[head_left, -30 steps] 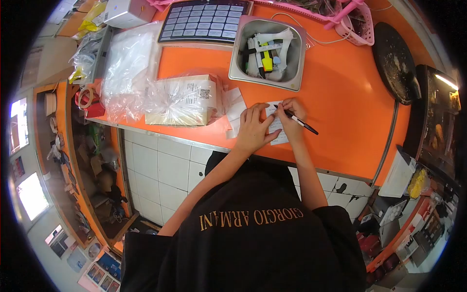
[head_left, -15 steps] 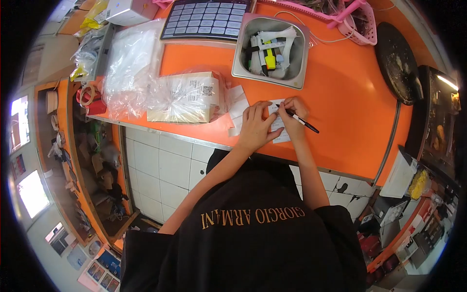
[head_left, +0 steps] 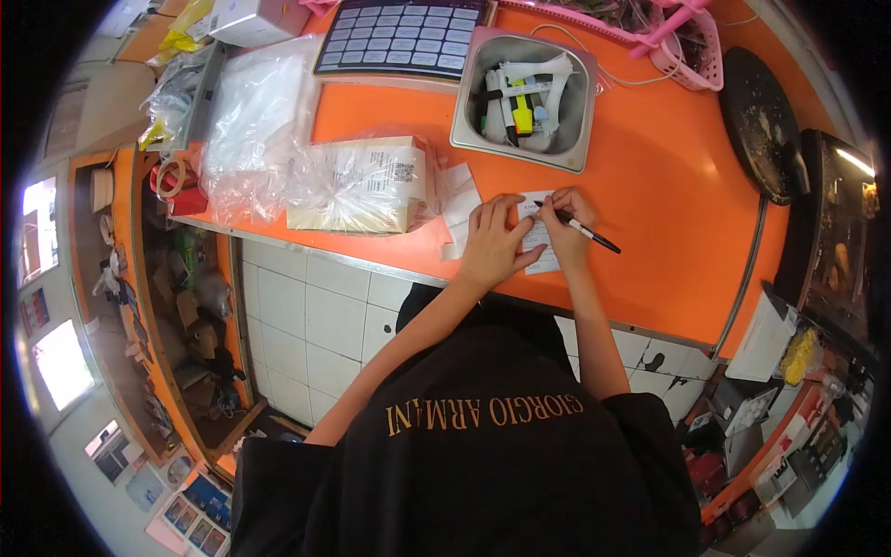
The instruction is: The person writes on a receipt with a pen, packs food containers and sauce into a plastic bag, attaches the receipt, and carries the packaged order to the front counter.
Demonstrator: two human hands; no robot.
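Observation:
My right hand is closed on a black and white pen, its tip on a small printed paper slip. Lying over the left part of that slip, my left hand has its fingers spread. White paper pieces lie just left of it. A box in clear plastic wrap sits further left on the orange table. Behind my hands stands a metal container holding a yellow highlighter, several pens and white strips.
A screen with a grid of buttons stands at the back, left of the container. Clear plastic bags and a red tape dispenser are at the left. A pink basket and a black round tray are at the right.
The pen and my right hand have shifted slightly to the right along the slip. The camera view has moved a little, and my left hand stays on the paper.

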